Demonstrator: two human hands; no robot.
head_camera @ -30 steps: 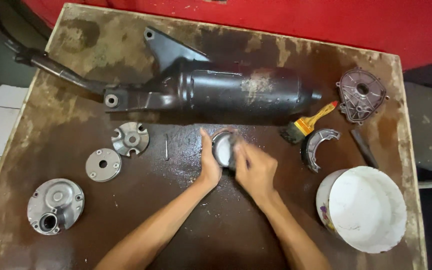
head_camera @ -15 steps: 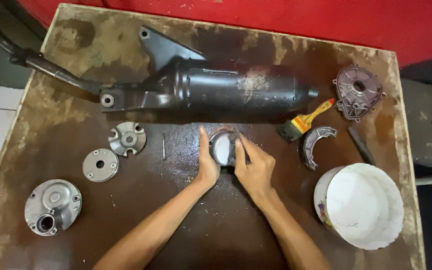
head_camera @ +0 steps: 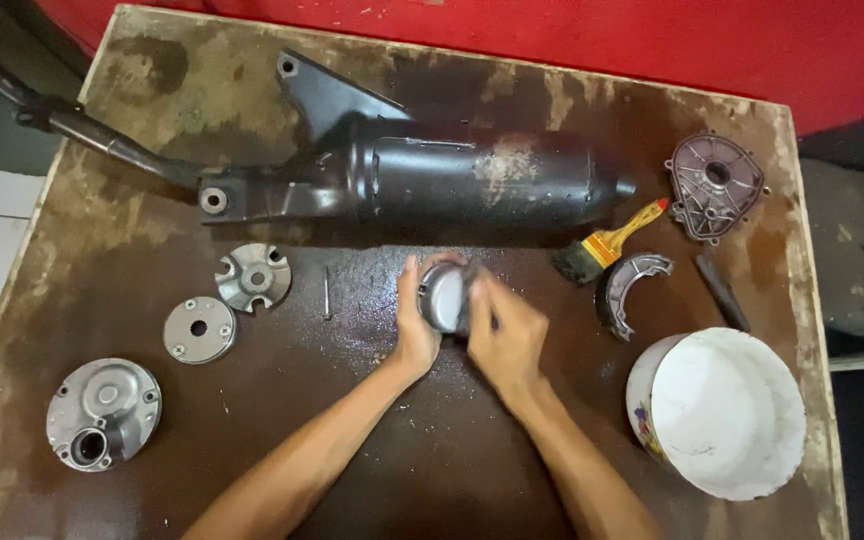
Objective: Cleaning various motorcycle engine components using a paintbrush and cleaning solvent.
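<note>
Head view: just below the black muffler (head_camera: 472, 180), left hand (head_camera: 415, 330) and right hand (head_camera: 505, 335) clasped a round metal part (head_camera: 444, 298); a firm, even two-sided grip suited it.

A worn wooden table (head_camera: 132, 110) with a stained brown top carries the parts. A long black exhaust muffler (head_camera: 472, 180) lies across its far half, its pipe running off the left edge. Below it sit a finned metal hub (head_camera: 252, 276), a flat round plate (head_camera: 199, 329) and a grey engine cover (head_camera: 104, 413). A thin nail (head_camera: 327, 294) lies nearby. To the right are a yellow-handled paintbrush (head_camera: 602, 245), a brake shoe (head_camera: 624, 290), a grey casing cover (head_camera: 714, 186) and a white bucket (head_camera: 717, 412).
</note>
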